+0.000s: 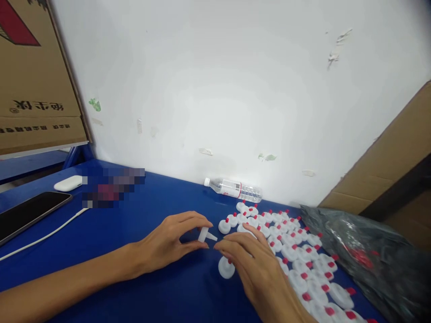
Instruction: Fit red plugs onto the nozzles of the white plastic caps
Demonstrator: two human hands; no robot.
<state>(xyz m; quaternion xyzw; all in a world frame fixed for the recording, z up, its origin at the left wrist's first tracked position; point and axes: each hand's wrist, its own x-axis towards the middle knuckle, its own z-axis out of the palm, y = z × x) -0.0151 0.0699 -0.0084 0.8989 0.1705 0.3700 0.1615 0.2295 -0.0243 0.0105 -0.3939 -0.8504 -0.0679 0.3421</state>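
Note:
Between the thumb and fingertips of my left hand (180, 237) is a white nozzle cap (203, 234), held on its side with its bare thin spout pointing right. My right hand (257, 262) is just beyond the spout tip, fingers bent and drawn together. Its thumb is mostly hidden, and I cannot make out what lies in its fingertips. Below them on the table sits a white nozzle cap with a red tip (226, 268). Many more red-tipped white nozzle caps (290, 251) crowd the table around and beyond my right hand.
A clear plastic bottle (234, 189) lies against the white wall (202, 89). Dark plastic bag (377, 264) with small red pieces (360, 258) is at right. On the left are a phone (33, 213), white case (68, 183) and cable (50, 240) on the blue table (161, 296). Cardboard stands on both sides.

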